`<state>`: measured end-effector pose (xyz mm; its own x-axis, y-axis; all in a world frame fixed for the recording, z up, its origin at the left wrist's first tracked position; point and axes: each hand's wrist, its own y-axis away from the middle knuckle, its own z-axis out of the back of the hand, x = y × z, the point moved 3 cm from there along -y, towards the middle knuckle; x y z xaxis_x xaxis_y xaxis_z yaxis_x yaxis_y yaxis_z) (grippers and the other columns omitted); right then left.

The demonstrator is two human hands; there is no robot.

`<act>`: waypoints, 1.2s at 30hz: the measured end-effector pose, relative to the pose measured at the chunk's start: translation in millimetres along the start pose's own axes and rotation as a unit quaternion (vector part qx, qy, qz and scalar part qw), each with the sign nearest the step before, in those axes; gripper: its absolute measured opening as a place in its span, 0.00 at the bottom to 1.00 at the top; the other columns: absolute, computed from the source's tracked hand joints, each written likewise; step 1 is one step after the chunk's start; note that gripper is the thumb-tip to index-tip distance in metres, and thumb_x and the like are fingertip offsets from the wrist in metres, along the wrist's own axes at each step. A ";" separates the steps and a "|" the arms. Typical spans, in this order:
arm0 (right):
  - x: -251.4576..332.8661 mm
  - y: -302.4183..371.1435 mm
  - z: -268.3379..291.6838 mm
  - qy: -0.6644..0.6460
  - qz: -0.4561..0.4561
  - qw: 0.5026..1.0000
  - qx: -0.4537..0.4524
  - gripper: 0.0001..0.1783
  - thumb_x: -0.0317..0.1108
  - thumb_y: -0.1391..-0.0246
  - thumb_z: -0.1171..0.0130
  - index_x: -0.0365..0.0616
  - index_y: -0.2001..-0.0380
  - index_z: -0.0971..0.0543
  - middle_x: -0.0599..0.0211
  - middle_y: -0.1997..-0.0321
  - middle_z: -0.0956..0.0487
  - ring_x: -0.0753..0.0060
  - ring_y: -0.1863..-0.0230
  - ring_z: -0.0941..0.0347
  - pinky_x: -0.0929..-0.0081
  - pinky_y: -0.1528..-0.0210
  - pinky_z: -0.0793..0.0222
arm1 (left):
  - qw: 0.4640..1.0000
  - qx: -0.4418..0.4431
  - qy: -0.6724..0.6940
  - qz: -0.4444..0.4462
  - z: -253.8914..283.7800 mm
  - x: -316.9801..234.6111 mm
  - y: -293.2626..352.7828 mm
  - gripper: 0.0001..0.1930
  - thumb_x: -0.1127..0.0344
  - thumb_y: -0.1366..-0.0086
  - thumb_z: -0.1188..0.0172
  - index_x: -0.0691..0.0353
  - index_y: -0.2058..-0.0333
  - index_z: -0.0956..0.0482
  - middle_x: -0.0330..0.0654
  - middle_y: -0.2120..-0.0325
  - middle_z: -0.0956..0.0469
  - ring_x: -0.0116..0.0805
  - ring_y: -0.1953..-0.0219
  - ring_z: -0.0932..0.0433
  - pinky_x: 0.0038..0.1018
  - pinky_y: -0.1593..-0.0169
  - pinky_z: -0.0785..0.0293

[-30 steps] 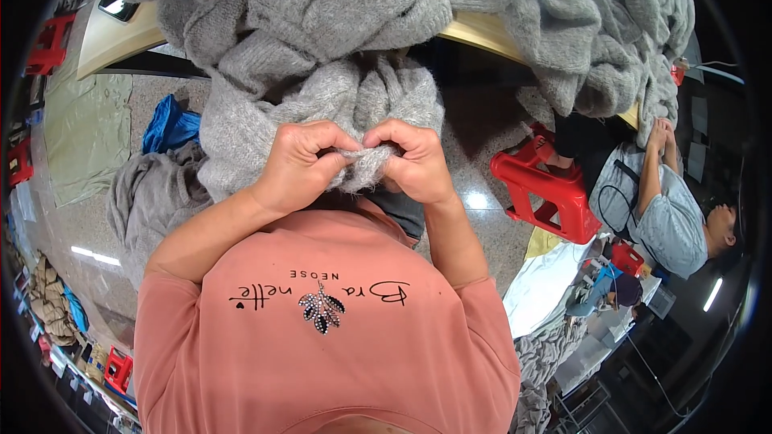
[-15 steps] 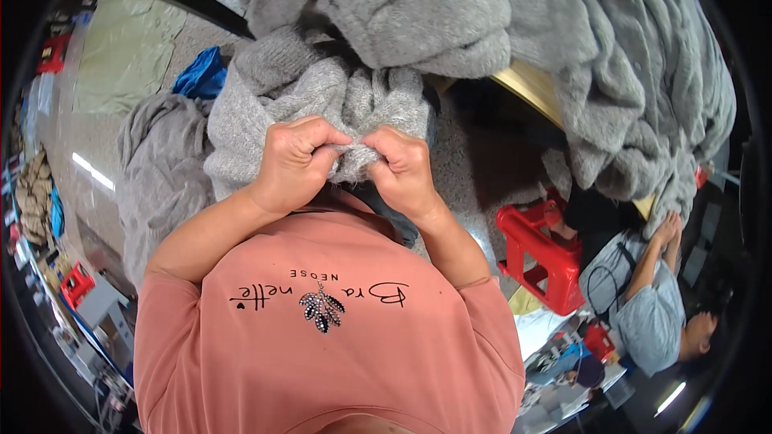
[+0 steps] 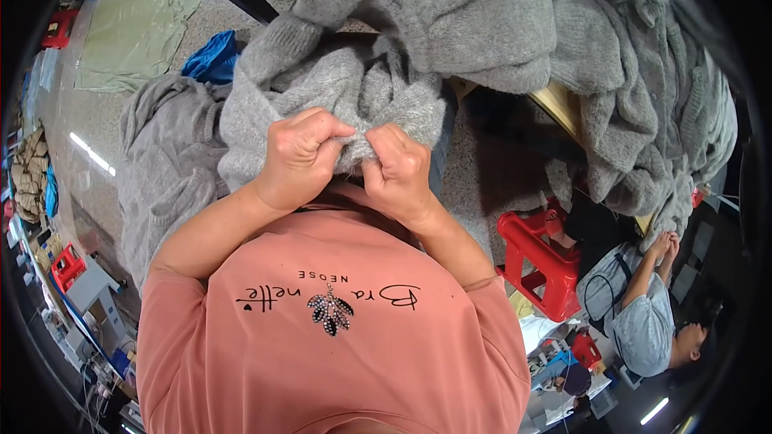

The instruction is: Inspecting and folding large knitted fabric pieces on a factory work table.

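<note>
Left hand (image 3: 299,159) and right hand (image 3: 400,171) pinch together on the grey knit sweater (image 3: 322,92) edge between them, inspecting; next, a firmer regrip further along.

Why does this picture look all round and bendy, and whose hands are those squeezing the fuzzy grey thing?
The camera sits on a person's head and looks down, so you see their own pink shirt and arms. Its lens is very wide, which bends straight edges. The left hand and right hand both pinch the edge of a fuzzy grey sweater. More grey knitwear is heaped on a table above. Another grey garment hangs on the left. At lower right another person sits by a red stool.
</note>
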<state>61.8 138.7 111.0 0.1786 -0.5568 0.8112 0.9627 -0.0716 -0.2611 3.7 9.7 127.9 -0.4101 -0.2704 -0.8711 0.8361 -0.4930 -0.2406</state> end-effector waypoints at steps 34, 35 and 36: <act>5.3 30.8 -27.4 -0.093 -0.059 0.914 0.391 0.17 0.39 0.59 0.41 0.35 0.72 0.26 0.52 0.69 0.26 0.48 0.66 0.30 0.62 0.64 0.35 | 0.958 0.077 0.115 0.251 24.5 128.8 -30.4 0.17 0.65 0.52 0.36 0.67 0.64 0.25 0.46 0.70 0.22 0.34 0.69 0.23 0.30 0.63 0.26; -3.2 36.0 -27.2 -0.097 -0.056 0.914 0.390 0.17 0.39 0.59 0.41 0.35 0.72 0.26 0.52 0.69 0.26 0.48 0.66 0.30 0.62 0.64 0.35 | 0.943 -0.008 0.216 0.255 56.3 105.6 -40.6 0.15 0.68 0.50 0.37 0.66 0.62 0.24 0.43 0.69 0.22 0.32 0.69 0.23 0.30 0.63 0.26; -11.1 37.6 -28.3 -0.113 -0.066 0.928 0.348 0.18 0.38 0.60 0.40 0.35 0.68 0.26 0.53 0.65 0.26 0.52 0.65 0.30 0.65 0.62 0.34 | 0.915 -0.076 0.310 0.249 86.9 99.0 -41.2 0.15 0.70 0.49 0.39 0.65 0.61 0.25 0.42 0.68 0.22 0.32 0.68 0.23 0.29 0.62 0.26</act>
<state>90.3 118.7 77.3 0.0119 -0.3872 0.9219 0.8633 0.4692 0.1859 -102.9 -68.7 88.8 0.2811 0.1131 -0.9530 0.9232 -0.3029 0.2364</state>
